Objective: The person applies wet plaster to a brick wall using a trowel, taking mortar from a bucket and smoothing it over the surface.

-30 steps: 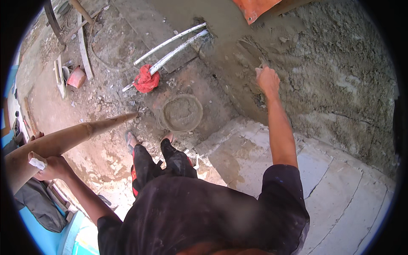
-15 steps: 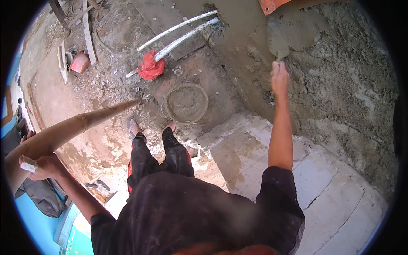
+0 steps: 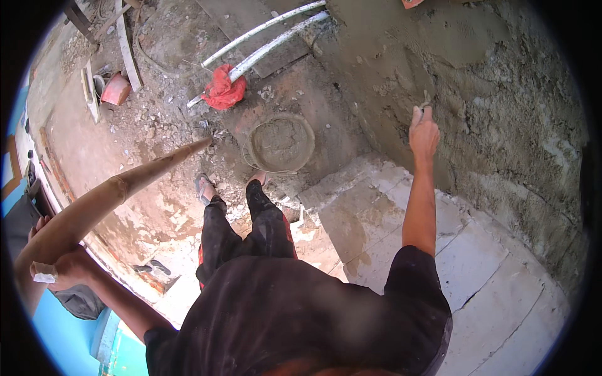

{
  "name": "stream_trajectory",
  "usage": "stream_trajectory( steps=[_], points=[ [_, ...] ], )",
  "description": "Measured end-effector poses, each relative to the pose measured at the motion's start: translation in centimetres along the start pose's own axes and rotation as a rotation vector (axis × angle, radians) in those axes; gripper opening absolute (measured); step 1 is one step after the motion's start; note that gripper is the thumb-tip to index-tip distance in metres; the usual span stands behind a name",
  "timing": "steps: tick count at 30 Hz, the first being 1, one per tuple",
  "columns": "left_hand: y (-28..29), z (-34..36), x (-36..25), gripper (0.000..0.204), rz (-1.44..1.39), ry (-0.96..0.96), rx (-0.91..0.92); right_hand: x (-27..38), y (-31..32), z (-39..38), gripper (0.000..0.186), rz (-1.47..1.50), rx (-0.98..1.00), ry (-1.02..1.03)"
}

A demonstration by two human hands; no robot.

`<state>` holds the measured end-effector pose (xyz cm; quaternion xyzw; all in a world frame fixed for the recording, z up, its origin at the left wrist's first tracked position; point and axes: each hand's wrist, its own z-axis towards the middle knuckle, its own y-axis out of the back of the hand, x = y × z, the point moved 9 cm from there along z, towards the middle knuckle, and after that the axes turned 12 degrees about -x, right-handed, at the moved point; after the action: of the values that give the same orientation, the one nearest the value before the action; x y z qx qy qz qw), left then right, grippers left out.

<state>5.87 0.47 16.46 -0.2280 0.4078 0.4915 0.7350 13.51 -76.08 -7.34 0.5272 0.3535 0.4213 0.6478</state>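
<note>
My right hand point(image 3: 424, 135) is closed around the handle of a trowel point(image 3: 426, 100), held against the rough wall point(image 3: 514, 125) on the right. The trowel's blade hardly stands out from the grey mortar there. Wet, smoother mortar point(image 3: 464, 37) covers the upper part of the wall. On the left, my left hand point(image 3: 69, 269) grips a thick bamboo pole point(image 3: 119, 185) that slants down to the floor; a white wrapping point(image 3: 44, 272) shows at the thumb. Between my feet and the wall stands a bucket point(image 3: 253, 153) of grey mortar point(image 3: 282, 141).
Two white pipes point(image 3: 276, 50) with a red plastic bag point(image 3: 224, 88) lie beyond the bucket. A pale tiled ledge point(image 3: 476, 269) runs along the wall's foot at right. Farther left are a reddish container point(image 3: 116, 89), planks point(image 3: 127, 47) and rubble. Dark sandals point(image 3: 152, 268) lie at left.
My right hand with the trowel has come slightly nearer and to the right along the wall. The view has shifted, and the orange piece at the top is mostly out of it.
</note>
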Motion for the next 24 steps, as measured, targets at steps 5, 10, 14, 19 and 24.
stream_trajectory(
  steps=[5, 10, 14, 19, 24],
  points=[
    [-0.2, -0.4, -0.9, 0.087, 0.107, -0.061, -0.057, -3.8, -1.8, -9.9, 0.036, 0.349, -0.013, -0.125],
    [-0.5, 0.3, -2.4, 0.088, 0.151, -0.153, -0.065, 4.5, -14.1, -25.2, 0.033, 0.115, 0.745, 0.106],
    [0.3, 1.3, -2.1, 0.086, 0.130, -0.131, -0.030, 7.7, -23.3, -24.7, 0.020, 0.006, 0.695, 0.186],
    [-0.4, 0.1, -4.1, 0.076, 0.078, -0.173, -0.189, 17.9, -34.5, -28.2, 0.017, 0.063, 0.701, 0.306],
    [-0.5, -0.4, -4.4, 0.079, 0.156, -0.231, -0.105, 17.2, -31.0, -35.5, 0.027, 0.260, 0.763, -0.398]
  ],
)
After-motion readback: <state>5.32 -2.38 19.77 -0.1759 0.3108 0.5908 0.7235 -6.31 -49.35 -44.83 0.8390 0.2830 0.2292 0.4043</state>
